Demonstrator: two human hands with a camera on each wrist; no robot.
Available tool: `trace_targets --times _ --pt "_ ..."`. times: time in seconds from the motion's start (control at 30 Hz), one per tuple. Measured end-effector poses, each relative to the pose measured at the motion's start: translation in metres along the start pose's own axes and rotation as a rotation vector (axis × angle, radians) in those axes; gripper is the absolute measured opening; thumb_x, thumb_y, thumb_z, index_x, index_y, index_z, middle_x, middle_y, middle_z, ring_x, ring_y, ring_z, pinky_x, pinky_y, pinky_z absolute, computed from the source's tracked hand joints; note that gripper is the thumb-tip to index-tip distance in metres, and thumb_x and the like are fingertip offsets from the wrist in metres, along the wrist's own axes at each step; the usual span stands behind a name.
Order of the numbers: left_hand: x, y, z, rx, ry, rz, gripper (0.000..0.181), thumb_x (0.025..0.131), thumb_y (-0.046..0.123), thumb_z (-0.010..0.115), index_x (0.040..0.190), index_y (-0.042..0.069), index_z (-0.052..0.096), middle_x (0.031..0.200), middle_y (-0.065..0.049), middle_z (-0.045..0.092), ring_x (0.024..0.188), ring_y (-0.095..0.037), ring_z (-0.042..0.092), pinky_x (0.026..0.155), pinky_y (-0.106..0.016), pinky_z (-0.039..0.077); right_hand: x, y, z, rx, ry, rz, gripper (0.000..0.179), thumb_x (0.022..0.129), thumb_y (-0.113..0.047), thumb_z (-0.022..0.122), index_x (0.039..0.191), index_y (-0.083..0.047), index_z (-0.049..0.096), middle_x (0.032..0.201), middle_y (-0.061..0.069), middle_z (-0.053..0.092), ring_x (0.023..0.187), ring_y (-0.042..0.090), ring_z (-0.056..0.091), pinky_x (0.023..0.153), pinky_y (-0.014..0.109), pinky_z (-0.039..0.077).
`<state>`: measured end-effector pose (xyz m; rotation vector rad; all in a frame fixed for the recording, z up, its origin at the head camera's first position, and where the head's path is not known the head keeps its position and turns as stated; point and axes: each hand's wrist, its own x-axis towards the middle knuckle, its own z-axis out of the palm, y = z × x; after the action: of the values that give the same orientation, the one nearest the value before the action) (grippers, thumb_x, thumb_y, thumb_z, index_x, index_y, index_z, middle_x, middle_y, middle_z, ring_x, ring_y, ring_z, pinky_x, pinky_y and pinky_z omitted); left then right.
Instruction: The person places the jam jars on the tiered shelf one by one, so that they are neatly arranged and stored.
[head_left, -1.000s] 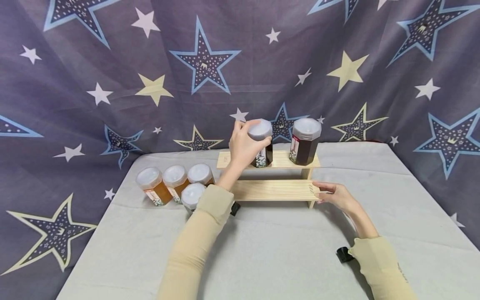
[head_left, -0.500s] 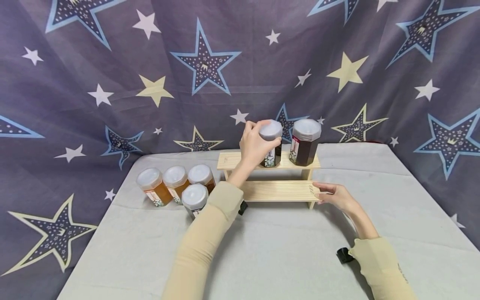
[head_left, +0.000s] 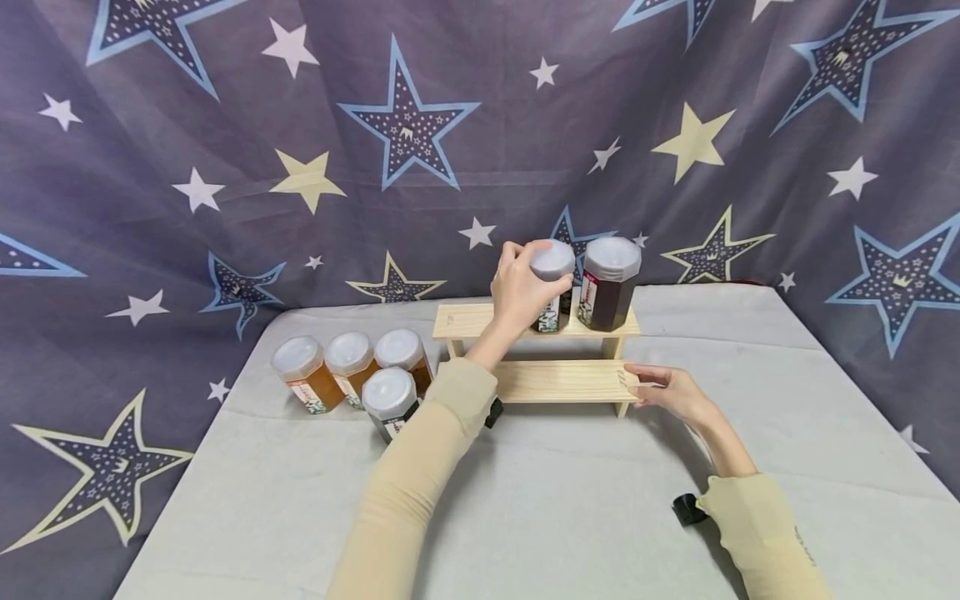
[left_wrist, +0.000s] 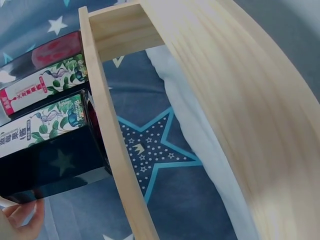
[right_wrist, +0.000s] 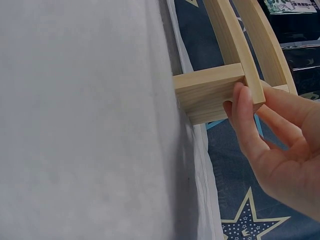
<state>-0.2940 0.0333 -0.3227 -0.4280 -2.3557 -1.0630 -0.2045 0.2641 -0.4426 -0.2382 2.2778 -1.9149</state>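
My left hand [head_left: 519, 287] grips a dark jar [head_left: 551, 315] by its white lid, fingers and thumb curled round the rim. This jar stands upright at the upper board of a two-tier wooden shelf [head_left: 555, 382]. Just right of it on the same board is a second dark jar [head_left: 609, 292] with a red-edged label. In the left wrist view the held jar [left_wrist: 55, 155] lies close beside the other jar [left_wrist: 45, 75]. My right hand [head_left: 675, 392] pinches the right end of the lower board, thumb and fingers on either side of its edge [right_wrist: 255, 95].
Left of the shelf, three amber-coloured jars [head_left: 318, 387] with white lids stand in a row on the pale cloth [head_left: 570, 500]. A darker jar [head_left: 390, 400] stands in front of them, near my left sleeve. A star-patterned curtain [head_left: 480, 100] hangs behind.
My left hand has slid the dark jar rightward along the upper board, closer to the other dark jar. My right hand stays at the lower board's end.
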Motion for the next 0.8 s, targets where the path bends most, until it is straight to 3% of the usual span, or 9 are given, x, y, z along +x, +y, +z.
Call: trace_targets --times 0.3,0.8 --pt "0.0018 -0.0031 0.0077 -0.004 -0.019 -0.005 0.047 0.065 0.035 0.072 0.109 0.021 0.060 0.099 -0.006 0.046 0.087 -0.019 0.050 0.065 -0.031 0.044 0.0023 0.0013 0.0004 0.002 0.000 0.003 0.047 0.082 0.004 0.054 0.122 0.020 0.036 0.123 0.038 0.035 0.076 0.004 0.061 0.070 0.031 0.051" --pt "-0.0062 -0.0015 0.0011 0.035 -0.106 -0.007 0.052 0.074 0.039 0.068 0.120 0.020 0.053 0.115 -0.012 0.042 0.099 -0.025 0.048 0.077 -0.035 0.042 0.0021 0.0012 0.0004 0.001 0.004 0.005 0.047 0.082 0.004 0.055 0.122 0.019 0.036 0.123 0.038 0.035 0.075 0.004 0.061 0.070 0.030 0.051"
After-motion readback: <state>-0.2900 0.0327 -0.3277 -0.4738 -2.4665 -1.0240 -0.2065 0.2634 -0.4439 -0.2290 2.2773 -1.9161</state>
